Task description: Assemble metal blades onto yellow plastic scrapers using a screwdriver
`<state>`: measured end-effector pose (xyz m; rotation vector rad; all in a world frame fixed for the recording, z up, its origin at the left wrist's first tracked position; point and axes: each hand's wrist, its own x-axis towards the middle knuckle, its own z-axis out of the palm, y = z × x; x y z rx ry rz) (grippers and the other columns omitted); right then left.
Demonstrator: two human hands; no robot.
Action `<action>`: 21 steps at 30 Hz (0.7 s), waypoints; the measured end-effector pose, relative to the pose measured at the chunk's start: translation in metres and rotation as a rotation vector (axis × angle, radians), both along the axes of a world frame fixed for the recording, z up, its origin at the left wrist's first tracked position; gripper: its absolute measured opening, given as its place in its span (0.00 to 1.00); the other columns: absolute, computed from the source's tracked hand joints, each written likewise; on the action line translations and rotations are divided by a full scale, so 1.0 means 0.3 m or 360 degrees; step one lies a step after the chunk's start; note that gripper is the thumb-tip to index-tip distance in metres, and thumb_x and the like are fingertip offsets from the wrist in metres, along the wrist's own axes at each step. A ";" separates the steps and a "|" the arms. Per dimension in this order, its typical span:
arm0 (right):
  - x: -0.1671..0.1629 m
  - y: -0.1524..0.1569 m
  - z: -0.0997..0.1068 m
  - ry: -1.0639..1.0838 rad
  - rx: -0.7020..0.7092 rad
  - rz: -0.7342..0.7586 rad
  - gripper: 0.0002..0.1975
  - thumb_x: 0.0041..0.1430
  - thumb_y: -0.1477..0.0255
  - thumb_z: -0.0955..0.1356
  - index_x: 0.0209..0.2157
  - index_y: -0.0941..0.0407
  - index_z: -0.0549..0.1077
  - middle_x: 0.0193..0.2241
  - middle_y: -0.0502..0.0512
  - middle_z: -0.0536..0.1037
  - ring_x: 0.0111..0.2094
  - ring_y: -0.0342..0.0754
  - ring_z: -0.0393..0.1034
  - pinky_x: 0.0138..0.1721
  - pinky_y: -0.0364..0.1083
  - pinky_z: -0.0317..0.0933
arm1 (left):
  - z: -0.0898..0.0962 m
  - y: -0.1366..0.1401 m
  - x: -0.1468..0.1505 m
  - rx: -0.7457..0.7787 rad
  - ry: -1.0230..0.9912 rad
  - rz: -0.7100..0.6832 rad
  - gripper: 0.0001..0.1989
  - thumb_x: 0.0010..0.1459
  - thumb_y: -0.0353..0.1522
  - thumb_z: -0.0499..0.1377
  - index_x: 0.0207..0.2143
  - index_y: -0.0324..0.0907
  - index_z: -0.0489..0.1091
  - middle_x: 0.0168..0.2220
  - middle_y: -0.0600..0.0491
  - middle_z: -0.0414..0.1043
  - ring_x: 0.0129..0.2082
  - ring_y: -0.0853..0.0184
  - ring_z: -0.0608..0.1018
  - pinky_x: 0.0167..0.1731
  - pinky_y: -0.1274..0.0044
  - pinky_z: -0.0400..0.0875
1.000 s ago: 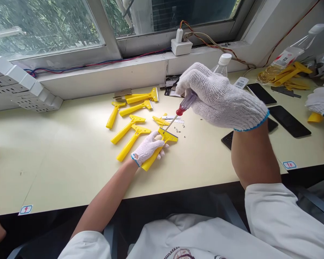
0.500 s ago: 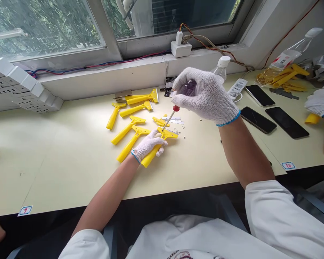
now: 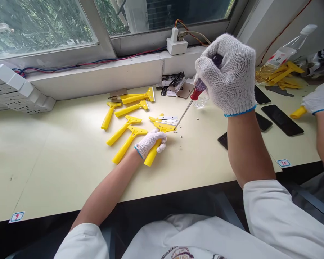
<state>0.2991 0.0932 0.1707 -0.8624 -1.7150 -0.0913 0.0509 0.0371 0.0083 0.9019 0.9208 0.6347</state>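
My left hand (image 3: 153,141), in a white knit glove, is closed around the handle of a yellow scraper (image 3: 152,155); the scraper's head points away from me. My right hand (image 3: 229,75), gloved too, grips a screwdriver (image 3: 196,94) with a red and clear purple handle. Its shaft slants down to the left, and the tip meets the right end of the scraper head, by a hole or screw there. Several small screws (image 3: 181,136) lie just right of the head. Behind it are flat metal blades (image 3: 169,118) and a small yellow piece (image 3: 152,119).
Several other yellow scrapers (image 3: 131,144) lie to the left. Opened cardboard packaging (image 3: 178,86) and a clear bottle (image 3: 201,100) stand near the sill. Dark phones (image 3: 282,120) lie at right, beside another person's gloved hand (image 3: 320,99). White stacked boxes (image 3: 18,88) are at far left.
My right hand has moved up and right and turned. The screwdriver tip has shifted from the left part of the scraper head to its right end. My left hand keeps its hold.
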 end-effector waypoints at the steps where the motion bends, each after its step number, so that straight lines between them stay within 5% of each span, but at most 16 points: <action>1: 0.001 0.008 -0.005 -0.0011 0.0021 -0.0012 0.06 0.65 0.75 0.70 0.31 0.58 0.74 0.27 0.48 0.75 0.29 0.40 0.69 0.37 0.41 0.59 | 0.001 -0.002 -0.002 0.0001 0.0000 -0.0001 0.13 0.59 0.32 0.65 0.32 0.45 0.60 0.26 0.57 0.69 0.15 0.75 0.69 0.17 0.78 0.61; 21: -0.050 0.015 -0.028 -0.0012 -0.0074 -0.0059 0.08 0.65 0.76 0.70 0.31 0.54 0.70 0.30 0.50 0.74 0.32 0.43 0.67 0.40 0.45 0.58 | 0.010 -0.018 -0.012 0.0027 0.0033 0.0000 0.12 0.58 0.31 0.65 0.28 0.45 0.63 0.23 0.55 0.67 0.15 0.74 0.68 0.18 0.78 0.62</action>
